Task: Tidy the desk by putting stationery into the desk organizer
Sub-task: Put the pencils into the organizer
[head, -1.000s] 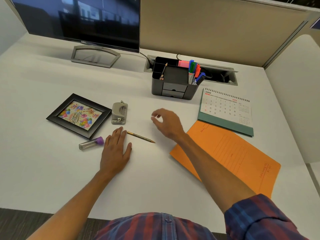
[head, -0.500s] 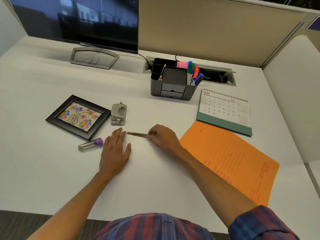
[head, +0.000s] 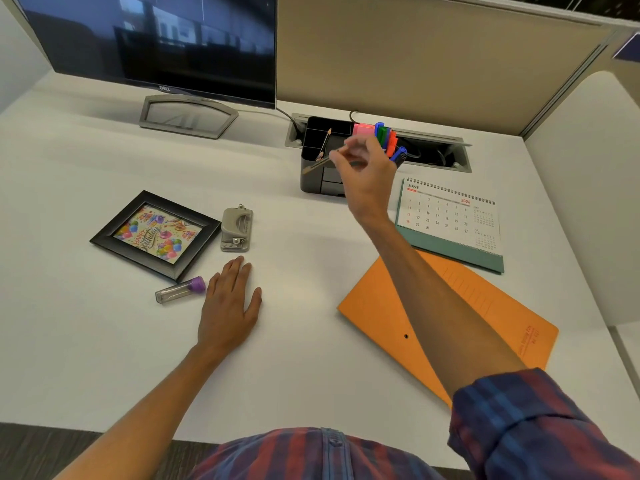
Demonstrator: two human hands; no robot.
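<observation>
White and evenly lit, the desk sits in a cubicle with a dark monitor at the back and a black desk organizer beside a cable hatch. A second ago a slim pen lay flat on the desk between the two hands; half a second ago the right hand came down on its near end, and now that spot on the desk is bare. The right hand has risen in front of the organizer, its grip a narrow pinch of thumb and fingertips on the pen, which slants down to the left across the organizer's front and looks motion-blurred. The left hand has not moved: it lies flat on the desk, fingers straight, holding nothing, just beside a clear tube with a purple cap. A pencil already leans in one organizer compartment and coloured markers stand in another. So the pickup is done and the carry is nearly over; what remains, I judge, is tipping the pen upright and dropping it into a compartment. The tube and the hole punch look like the pieces left to put away.
</observation>
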